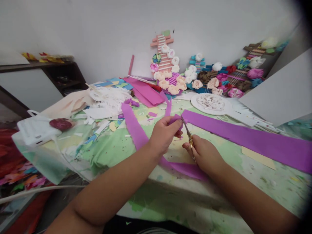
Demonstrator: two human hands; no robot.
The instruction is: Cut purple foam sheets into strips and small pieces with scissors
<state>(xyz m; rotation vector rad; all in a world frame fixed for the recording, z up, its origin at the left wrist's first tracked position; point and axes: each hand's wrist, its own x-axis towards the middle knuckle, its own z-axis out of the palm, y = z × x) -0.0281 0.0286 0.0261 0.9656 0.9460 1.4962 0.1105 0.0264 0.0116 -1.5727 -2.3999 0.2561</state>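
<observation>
My left hand pinches a small folded piece of purple paper over the middle of the table. In my right hand is a pair of scissors, its blades pointing up and away, tips at the paper beside my left fingertips. Whether the blades are apart is too small to tell. One purple strip lies left of my left hand and passes under that forearm. Another wide purple strip stretches to the right edge. A curved purple piece lies below my hands.
Paper-flower guitar decorations lean on the back wall. Pink sheets and a heap of white strips lie behind left. A white plug adapter with a cable stands at the left edge; a white round-headed board lies back right.
</observation>
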